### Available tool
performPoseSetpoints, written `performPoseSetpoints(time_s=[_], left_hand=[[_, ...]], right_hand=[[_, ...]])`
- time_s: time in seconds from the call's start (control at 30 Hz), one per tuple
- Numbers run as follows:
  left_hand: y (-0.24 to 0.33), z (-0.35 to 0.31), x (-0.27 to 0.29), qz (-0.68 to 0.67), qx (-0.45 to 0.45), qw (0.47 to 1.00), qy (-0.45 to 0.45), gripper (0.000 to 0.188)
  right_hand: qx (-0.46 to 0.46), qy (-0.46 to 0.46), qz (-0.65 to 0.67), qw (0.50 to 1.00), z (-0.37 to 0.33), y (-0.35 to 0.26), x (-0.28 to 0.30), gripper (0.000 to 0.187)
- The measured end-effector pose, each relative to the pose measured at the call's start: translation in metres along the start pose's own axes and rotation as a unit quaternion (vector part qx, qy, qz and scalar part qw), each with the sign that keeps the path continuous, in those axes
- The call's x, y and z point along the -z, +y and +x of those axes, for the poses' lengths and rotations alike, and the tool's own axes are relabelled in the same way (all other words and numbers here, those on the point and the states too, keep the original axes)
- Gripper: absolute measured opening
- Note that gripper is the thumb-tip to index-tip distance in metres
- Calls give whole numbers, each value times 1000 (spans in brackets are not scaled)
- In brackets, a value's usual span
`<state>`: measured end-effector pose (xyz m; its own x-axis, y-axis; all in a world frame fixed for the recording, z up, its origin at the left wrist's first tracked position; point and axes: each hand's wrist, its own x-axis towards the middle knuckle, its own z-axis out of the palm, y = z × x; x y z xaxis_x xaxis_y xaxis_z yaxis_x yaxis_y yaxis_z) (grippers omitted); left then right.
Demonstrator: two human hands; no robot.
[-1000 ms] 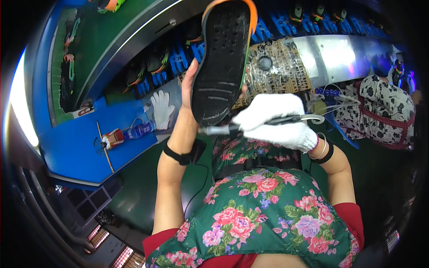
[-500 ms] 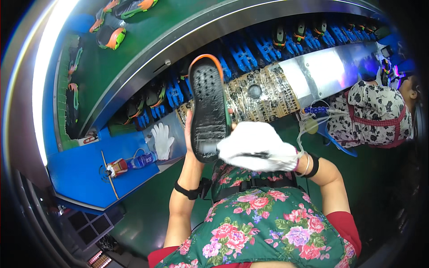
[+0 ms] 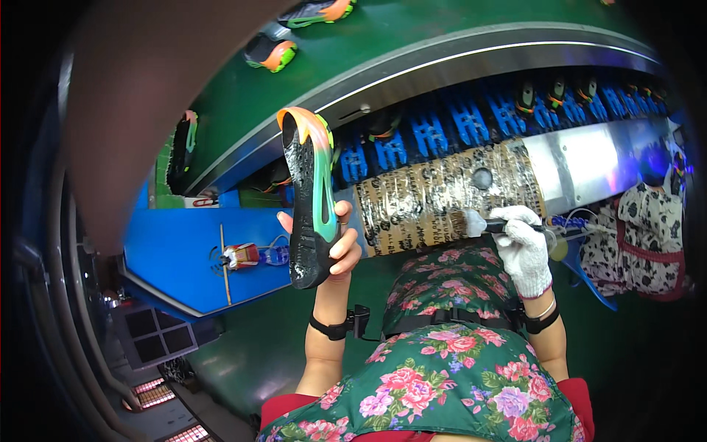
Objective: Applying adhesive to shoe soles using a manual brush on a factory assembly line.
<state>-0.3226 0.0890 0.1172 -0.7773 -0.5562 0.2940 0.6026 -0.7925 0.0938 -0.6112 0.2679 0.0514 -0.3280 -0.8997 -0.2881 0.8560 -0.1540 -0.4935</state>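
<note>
My bare left hand (image 3: 345,247) is wrapped around a shoe sole (image 3: 322,180), held up and turned on its side. The sole is black inside with small holes toward the toe, and its sidewall runs from orange to mint green. My right hand (image 3: 524,254), in a white knit glove, grips a brush (image 3: 477,223) by its dark handle. The bristles point left, over or on a taped cardboard sheet (image 3: 420,202); contact cannot be made out. Brush and sole are apart.
A green conveyor belt (image 3: 412,26) with a metal edge carries shoe soles (image 3: 276,56). Beneath it stands a row of blue racks (image 3: 431,136), some holding shoes. On the blue table (image 3: 177,258) lie a stick, a red container and a blue bottle. A person (image 3: 648,236) sits at right.
My left hand has turned the sole from facing me onto its side. My right hand has moved right and away from the sole's heel, and the brush now shows clearly.
</note>
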Motion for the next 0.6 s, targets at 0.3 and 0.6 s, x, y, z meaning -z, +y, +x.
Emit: performPoseSetpoints(time_s=[0.3, 0.6], left_hand=[[163, 18, -17, 92, -76, 993, -24, 93], [314, 6, 7, -84, -416, 889, 172, 78]], right_hand=[[-8, 44, -44, 998, 15, 32, -3, 17], [-46, 47, -93, 993, 26, 68, -17, 17]])
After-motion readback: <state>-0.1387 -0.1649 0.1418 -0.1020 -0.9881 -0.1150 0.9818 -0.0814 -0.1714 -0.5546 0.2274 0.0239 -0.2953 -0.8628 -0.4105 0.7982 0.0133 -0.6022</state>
